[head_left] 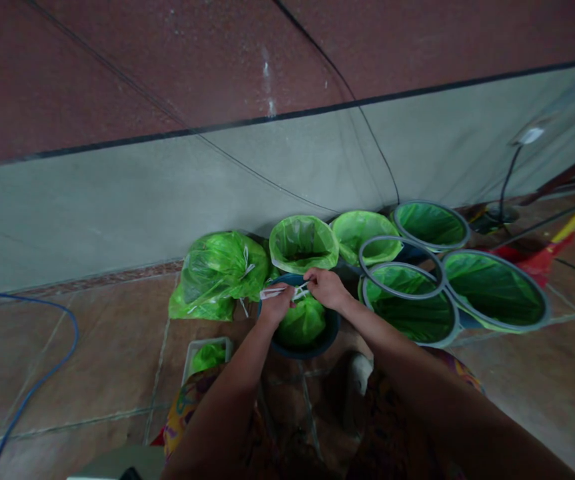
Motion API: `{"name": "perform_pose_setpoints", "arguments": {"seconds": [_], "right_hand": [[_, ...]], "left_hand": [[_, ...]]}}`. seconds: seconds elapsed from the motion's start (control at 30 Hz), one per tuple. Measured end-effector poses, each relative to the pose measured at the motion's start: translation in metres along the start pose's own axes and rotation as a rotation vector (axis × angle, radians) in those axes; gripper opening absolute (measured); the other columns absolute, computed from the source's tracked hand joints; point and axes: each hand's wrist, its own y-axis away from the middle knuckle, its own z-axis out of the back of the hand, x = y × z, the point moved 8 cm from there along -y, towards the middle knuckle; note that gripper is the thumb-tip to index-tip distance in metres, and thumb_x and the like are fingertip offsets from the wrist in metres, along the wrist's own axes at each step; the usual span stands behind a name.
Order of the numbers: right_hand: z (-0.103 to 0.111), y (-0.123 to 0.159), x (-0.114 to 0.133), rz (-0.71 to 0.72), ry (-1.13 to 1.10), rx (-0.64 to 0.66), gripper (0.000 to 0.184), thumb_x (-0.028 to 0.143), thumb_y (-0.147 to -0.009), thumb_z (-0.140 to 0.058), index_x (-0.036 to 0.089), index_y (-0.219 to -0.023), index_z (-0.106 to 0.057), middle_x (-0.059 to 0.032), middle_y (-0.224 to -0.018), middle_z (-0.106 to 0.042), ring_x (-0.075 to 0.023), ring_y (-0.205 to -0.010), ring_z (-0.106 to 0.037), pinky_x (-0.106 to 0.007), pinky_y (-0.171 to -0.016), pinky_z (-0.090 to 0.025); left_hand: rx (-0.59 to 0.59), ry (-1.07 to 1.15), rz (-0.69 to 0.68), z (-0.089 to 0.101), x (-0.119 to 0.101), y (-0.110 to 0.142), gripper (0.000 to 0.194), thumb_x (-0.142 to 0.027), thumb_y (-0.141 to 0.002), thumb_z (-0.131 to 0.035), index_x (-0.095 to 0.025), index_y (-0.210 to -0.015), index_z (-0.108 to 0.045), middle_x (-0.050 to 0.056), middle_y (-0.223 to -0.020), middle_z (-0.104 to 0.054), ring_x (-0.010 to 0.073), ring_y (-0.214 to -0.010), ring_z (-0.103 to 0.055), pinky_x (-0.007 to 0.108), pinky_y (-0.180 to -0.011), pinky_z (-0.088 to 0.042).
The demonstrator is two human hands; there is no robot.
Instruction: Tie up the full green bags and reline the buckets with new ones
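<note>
Both my hands are over a dark blue bin on the tiled floor, which holds a green plastic bag. My left hand and my right hand each pinch the bag's white drawstrings, stretched between them just above the bag's gathered top. The bag fills the bin and looks drawn together at the top.
A tied green bag lies left of the bin. Several more bins lined with green bags stand along the grey wall, some with grey rings. A small white bin is at my knee. A blue cable crosses the floor at left.
</note>
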Motion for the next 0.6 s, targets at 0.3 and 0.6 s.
{"name": "perform_pose_setpoints", "arguments": {"seconds": [0.3, 0.6], "right_hand": [[0.000, 0.000, -0.030, -0.380, -0.889, -0.097, 0.015, 0.010, -0.074, -0.051, 0.017, -0.079, -0.062, 0.0036, -0.055, -0.057, -0.0100, -0.047, -0.055, -0.022, -0.049, -0.047], [-0.002, -0.001, -0.015, -0.278, -0.988, -0.006, 0.013, 0.008, -0.071, -0.053, 0.015, -0.074, -0.063, 0.0042, -0.046, -0.055, -0.0085, -0.038, -0.046, -0.019, -0.039, -0.035]], "left_hand": [[-0.070, -0.097, -0.077, 0.014, -0.009, 0.005, 0.028, -0.027, -0.082, -0.053, -0.020, -0.055, -0.050, -0.006, -0.047, -0.046, 0.0095, -0.046, -0.049, 0.022, -0.048, -0.035], [0.066, 0.088, 0.023, 0.000, 0.000, -0.001, 0.025, -0.040, -0.083, -0.055, -0.020, -0.068, -0.055, -0.003, -0.062, -0.057, 0.0130, -0.059, -0.061, 0.024, -0.056, -0.043]]}}
